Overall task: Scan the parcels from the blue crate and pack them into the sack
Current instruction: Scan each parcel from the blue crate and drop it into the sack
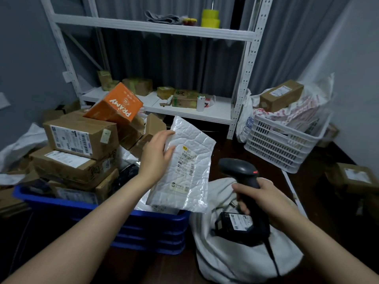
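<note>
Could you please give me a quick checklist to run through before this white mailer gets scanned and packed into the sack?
1. Left hand grips the white mailer by its edge: ok.
2. Shipping label faces up, uncovered by the thumb: ok.
3. Right hand grips the scanner by its handle: ok.
4. Scanner aimed at the shipping label: cannot tell; no beam shows on it.
5. Sack mouth open beneath the scanner, a black parcel already inside: ok.
</note>
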